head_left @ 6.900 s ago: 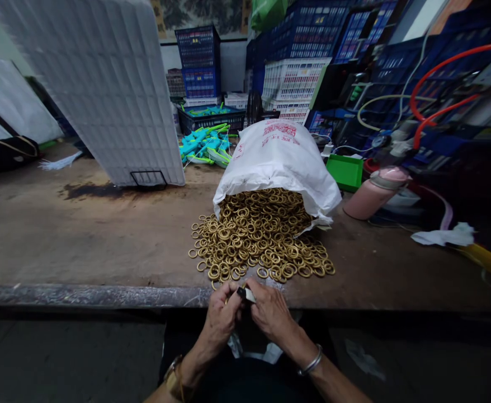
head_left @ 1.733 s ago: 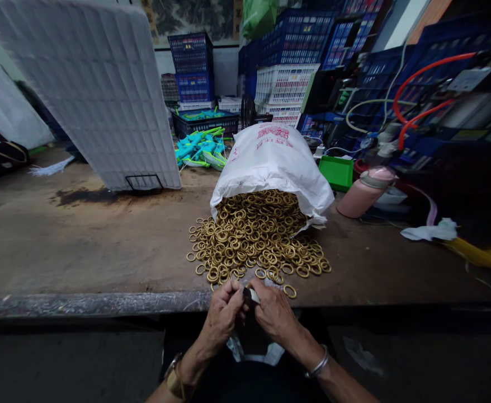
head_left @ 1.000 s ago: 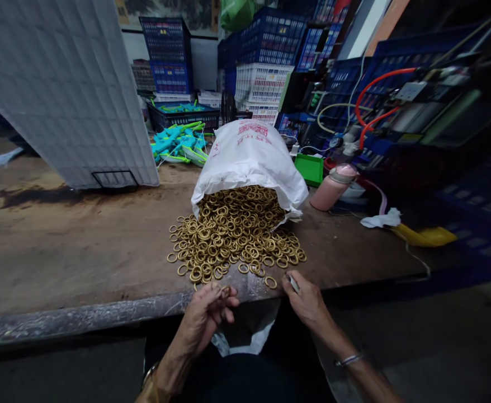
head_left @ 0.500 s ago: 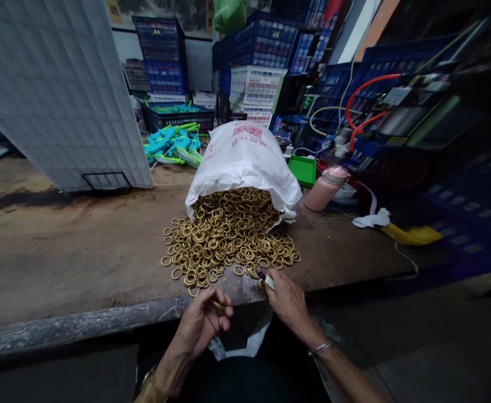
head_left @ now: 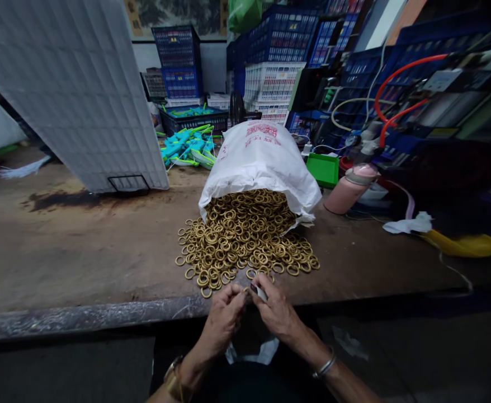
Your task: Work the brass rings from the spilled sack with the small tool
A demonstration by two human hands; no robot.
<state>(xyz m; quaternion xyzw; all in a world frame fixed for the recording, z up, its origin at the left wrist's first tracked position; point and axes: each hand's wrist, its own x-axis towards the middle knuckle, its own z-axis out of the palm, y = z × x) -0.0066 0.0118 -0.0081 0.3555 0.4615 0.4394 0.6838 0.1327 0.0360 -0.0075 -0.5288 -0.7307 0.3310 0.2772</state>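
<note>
My left hand (head_left: 226,314) pinches a brass-coloured ring (head_left: 246,289) between thumb and fingertips, just off the table's front edge. Close beside it, my right hand (head_left: 279,313) is closed around a small tool with a white handle and dark tip (head_left: 261,293); its exact kind is hard to make out. The dark tip is near the held ring, but whether they touch I cannot tell. Ahead of both hands lies a heap of similar rings (head_left: 241,240), spilling from the mouth of a white woven sack (head_left: 258,162) with red print, lying on its side.
The wooden table (head_left: 81,252) has a worn front edge. A tall white ribbed panel (head_left: 90,101) stands left. Turquoise and green pieces (head_left: 190,146) lie behind the sack. At right are a green tray (head_left: 323,169), a pink bottle (head_left: 348,190) and a machine with red hoses (head_left: 390,123).
My left hand has moved up and right, turning its fingers toward the tool. The hands are now close together, with the ring between them. The camera view has shifted left.
</note>
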